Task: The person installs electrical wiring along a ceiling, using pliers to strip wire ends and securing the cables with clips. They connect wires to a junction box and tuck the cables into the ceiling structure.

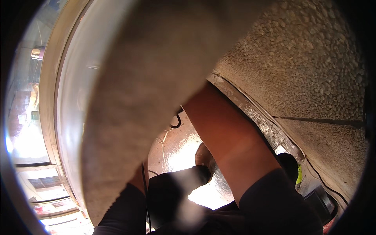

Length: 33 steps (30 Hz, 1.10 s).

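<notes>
A large blurred grey-beige surface (145, 58) fills the middle and top of the view, very close to the camera; I cannot make out what it is. My right forearm (223, 141) rises from the lower right and passes behind it. My left forearm (138, 180) comes from the lower left and also goes behind it. Both my hands are hidden, so what they hold or touch cannot be seen. A thin dark cord (145, 196) runs down beside my left forearm, and a black loop (176, 123) shows between the arms.
A framed glass window or door (51, 117) bends along the left. A pebbled wall (305, 62) fills the right, with cables along its base. My dark-clothed leg (168, 186) stands over a shiny floor (172, 152). A black object (321, 207) sits at the lower right.
</notes>
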{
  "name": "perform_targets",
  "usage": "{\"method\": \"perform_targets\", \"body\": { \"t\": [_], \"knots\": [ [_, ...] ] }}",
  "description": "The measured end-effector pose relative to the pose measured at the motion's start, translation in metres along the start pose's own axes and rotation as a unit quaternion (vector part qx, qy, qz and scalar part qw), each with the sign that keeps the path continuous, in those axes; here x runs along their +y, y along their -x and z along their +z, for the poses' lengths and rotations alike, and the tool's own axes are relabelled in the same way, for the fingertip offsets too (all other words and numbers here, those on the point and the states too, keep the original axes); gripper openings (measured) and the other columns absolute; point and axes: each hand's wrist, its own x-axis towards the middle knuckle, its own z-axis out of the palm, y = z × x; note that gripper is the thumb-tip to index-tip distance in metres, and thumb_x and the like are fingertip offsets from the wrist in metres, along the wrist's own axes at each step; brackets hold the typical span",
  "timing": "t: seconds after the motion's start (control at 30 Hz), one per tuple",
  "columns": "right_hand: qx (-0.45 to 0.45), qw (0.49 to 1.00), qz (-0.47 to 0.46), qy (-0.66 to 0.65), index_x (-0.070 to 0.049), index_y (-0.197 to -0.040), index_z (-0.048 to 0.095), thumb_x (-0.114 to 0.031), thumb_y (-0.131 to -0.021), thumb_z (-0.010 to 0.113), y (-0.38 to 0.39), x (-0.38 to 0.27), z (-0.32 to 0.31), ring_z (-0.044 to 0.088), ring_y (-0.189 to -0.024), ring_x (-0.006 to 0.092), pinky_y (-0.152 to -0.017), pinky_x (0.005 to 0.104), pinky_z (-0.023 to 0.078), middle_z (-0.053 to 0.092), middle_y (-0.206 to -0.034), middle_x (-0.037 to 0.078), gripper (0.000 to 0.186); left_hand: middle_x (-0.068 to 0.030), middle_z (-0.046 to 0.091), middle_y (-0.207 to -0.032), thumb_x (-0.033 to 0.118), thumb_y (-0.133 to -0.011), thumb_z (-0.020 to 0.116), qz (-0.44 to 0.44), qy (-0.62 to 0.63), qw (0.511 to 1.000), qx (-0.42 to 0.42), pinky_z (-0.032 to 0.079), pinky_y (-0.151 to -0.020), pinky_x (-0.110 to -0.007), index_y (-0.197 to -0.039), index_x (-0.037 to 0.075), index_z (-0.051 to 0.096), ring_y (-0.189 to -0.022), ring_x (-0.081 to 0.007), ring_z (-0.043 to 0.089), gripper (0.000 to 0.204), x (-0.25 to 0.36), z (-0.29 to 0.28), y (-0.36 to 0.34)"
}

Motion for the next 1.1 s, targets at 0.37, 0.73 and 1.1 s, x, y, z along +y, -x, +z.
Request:
{"method": "perform_targets", "body": {
  "t": [0.37,0.73,1.1],
  "knots": [
    [-0.068,0.995,0.016,0.077,-0.004,-0.103,0.065,-0.024,-0.088,0.061,0.001,0.016,0.011,0.068,-0.091,0.0301,-0.076,0.0411,0.056,0.066,-0.1,0.016,0.026,0.0028,0.049,-0.073,-0.009,-0.089,0.037,-0.003,0.001,0.999,-0.053,0.026,-0.041,-0.018,-0.121,0.0,0.051,-0.051,-0.004,0.039,0.036,-0.007,0.015,0.001],
    [-0.058,0.998,-0.016,0.024,-0.006,-0.092,0.069,-0.02,-0.084,0.06,-0.011,0.019,0.003,0.068,-0.092,0.0314,-0.077,0.0439,0.055,0.069,-0.098,0.017,0.019,0.0031,0.042,-0.063,-0.003,-0.092,0.035,-0.011,0.061,0.997,-0.041,0.03,-0.04,-0.019,-0.107,0.006,0.054,-0.05,-0.0046,0.04,0.026,0.008,0.01,-0.022],
    [0.014,0.991,-0.065,0.119,-0.006,-0.088,0.068,-0.022,-0.084,0.058,-0.01,0.055,0.041,0.069,-0.086,0.0337,-0.073,0.045,0.055,0.07,-0.09,0.017,0.018,-0.0021,0.057,-0.079,-0.002,-0.089,0.047,0.045,-0.218,0.974,-0.047,0.038,-0.046,-0.023,-0.108,0.005,0.062,-0.058,-0.0101,0.048,0.026,0.008,0.034,-0.032]
  ]
}}
